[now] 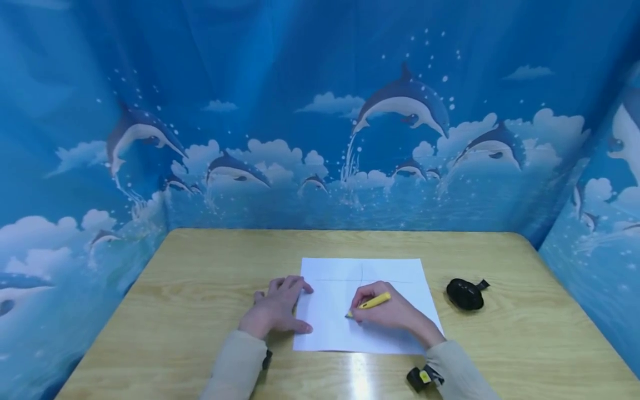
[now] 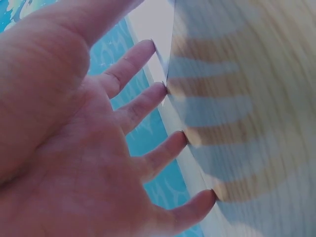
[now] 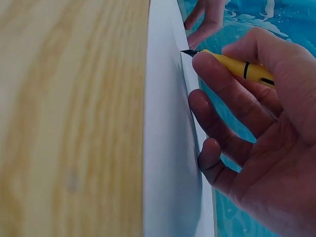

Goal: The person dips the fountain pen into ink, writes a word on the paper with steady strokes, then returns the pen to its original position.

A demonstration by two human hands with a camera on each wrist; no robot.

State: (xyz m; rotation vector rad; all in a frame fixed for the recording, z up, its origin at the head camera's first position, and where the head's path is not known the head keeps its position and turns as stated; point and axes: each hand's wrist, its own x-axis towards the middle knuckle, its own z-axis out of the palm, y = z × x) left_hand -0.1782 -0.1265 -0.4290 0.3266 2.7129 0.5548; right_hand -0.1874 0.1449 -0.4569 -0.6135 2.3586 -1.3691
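Note:
A sheet of white paper (image 1: 325, 333) lies on the table, with a thin horizontal line and a short vertical stroke crossing it near its top. My right hand (image 1: 387, 308) pinches a yellow fountain pen (image 1: 375, 301) between thumb and fingers. In the right wrist view the pen's dark nib (image 3: 189, 52) points at the paper; whether it touches cannot be told. My left hand (image 1: 277, 308) rests with spread fingers at the sheet's left edge. Its thumb lies on the paper, while in the left wrist view several fingertips (image 2: 177, 140) touch the wooden surface.
On the wooden table (image 1: 200, 278), right of the paper, sits a glossy black rounded object (image 1: 465, 294) with a small tab. A blue curtain (image 1: 280, 194) printed with dolphins surrounds the table's back and sides.

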